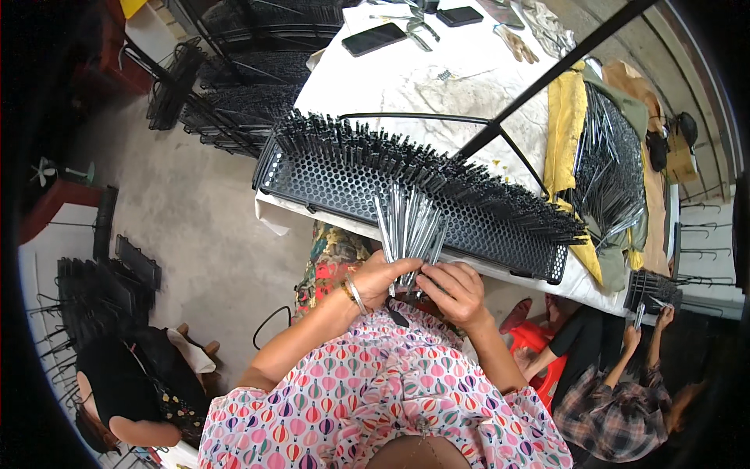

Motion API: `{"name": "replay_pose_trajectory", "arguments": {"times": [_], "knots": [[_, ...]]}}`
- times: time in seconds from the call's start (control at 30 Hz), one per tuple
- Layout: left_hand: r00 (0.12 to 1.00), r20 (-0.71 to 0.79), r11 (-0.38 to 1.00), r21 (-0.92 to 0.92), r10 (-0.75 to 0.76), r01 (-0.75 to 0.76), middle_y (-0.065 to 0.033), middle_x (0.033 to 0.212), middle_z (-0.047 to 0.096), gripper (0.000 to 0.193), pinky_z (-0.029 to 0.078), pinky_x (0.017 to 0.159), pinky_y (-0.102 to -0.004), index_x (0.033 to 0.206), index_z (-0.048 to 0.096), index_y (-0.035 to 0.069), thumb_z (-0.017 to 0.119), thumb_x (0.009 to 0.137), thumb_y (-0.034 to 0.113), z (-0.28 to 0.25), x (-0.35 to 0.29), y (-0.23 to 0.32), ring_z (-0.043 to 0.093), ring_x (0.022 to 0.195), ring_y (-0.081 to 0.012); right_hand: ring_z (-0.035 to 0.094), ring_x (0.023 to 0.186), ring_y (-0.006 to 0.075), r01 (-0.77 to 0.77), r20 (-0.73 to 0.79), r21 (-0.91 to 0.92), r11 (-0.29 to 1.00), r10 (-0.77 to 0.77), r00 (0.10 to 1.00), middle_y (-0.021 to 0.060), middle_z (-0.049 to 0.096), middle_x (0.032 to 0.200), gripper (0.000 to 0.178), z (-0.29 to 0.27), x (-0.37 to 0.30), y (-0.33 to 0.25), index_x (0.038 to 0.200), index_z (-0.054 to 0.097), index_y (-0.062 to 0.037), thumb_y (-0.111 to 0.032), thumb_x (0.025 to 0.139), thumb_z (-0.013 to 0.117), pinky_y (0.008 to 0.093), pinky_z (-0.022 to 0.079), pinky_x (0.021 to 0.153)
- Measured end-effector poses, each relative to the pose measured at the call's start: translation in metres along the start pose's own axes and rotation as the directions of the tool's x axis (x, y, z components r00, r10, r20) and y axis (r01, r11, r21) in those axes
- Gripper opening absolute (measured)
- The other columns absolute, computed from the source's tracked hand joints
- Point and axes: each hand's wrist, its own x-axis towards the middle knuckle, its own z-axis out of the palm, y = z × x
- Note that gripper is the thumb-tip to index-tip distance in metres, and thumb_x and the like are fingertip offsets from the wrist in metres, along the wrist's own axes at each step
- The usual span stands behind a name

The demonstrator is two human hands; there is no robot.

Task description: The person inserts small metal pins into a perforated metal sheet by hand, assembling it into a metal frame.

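My left hand [376, 280] is closed around a fanned bundle of thin silver metal rods [409, 223]. The rods point away from me, and their far ends overlap the near side of a long black perforated metal rack [328, 178]. At the bundle's lower right, my right hand [455, 291] has its fingers bent and pinched against the rod ends; exactly how many it grips is hidden. Along the rack's far side stands a dense row of black-tipped pieces [367, 148].
The rack lies on a white-covered table [437, 86] with phones [373, 39] and a glove [516, 45] farther back. A black bar [547, 82] slants across. At right, a yellow-edged cloth [566, 125] holds more rods [609, 164]. Co-workers sit at lower right [617, 406] and lower left.
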Motion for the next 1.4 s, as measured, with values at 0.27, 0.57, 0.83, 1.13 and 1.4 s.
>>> {"name": "replay_pose_trajectory", "arguments": {"times": [0.27,0.57,0.83,1.13,1.4], "knots": [[0.997,0.082,1.0,-0.012,-0.016,0.017,-0.0114,0.094,0.063,0.028,0.054,0.073,-0.0285,0.113,0.054,-0.001,0.057,0.087,0.01,-0.015,-0.015,0.005,0.061,0.081,-0.0159,0.063,0.077,0.0247,-0.179,-0.252,0.202,0.963,0.228,0.941,0.0143,0.064,0.084,0.027,-0.029,0.048,0.006,0.091,0.061,0.002,0.013,0.067,0.063,0.0322,0.049,0.068],[0.996,0.057,0.998,-0.004,0.062,-0.062,-0.0101,0.099,0.064,0.029,0.052,0.069,-0.0272,0.112,0.054,0.002,0.06,0.086,0.011,-0.047,-0.018,0.004,0.06,0.079,-0.0135,0.063,0.08,0.014,-0.258,-0.219,0.746,0.614,0.592,0.775,0.0105,0.066,0.089,0.021,0.028,0.168,0.022,0.1,0.061,0.0055,0.003,0.079,0.064,0.0252,0.05,0.072],[0.995,0.059,0.996,0.036,0.085,-0.087,-0.0098,0.088,0.065,0.024,0.052,0.063,-0.0269,0.102,0.058,0.0,0.063,0.085,0.016,-0.047,-0.016,0.006,0.061,0.073,-0.0139,0.064,0.078,0.0142,-0.244,-0.106,0.636,0.732,0.397,0.912,0.0112,0.067,0.086,0.022,0.102,0.229,0.03,0.099,0.064,0.002,-0.007,0.08,0.068,0.0247,0.05,0.07],[0.989,0.101,0.994,-0.033,0.104,-0.101,-0.0103,0.092,0.065,0.028,0.051,0.064,-0.0263,0.107,0.055,0.0,0.062,0.086,0.015,-0.052,-0.015,0.003,0.06,0.075,-0.0133,0.065,0.079,0.0173,-0.239,-0.064,0.456,0.857,0.3,0.952,0.0127,0.067,0.088,0.02,0.108,0.233,0.025,0.096,0.066,0.0001,-0.011,0.079,0.068,0.0266,0.051,0.07],[0.985,0.134,0.994,-0.042,0.104,-0.099,-0.0111,0.095,0.064,0.029,0.053,0.066,-0.0265,0.109,0.054,0.0,0.063,0.085,0.015,-0.054,-0.016,0.004,0.061,0.078,-0.0137,0.06,0.078,0.0172,-0.069,-0.095,0.312,0.948,0.104,0.99,0.0036,0.067,0.085,0.032,0.109,0.234,0.024,0.109,0.061,-0.0094,-0.009,0.077,0.067,0.0318,0.04,0.08]]}}
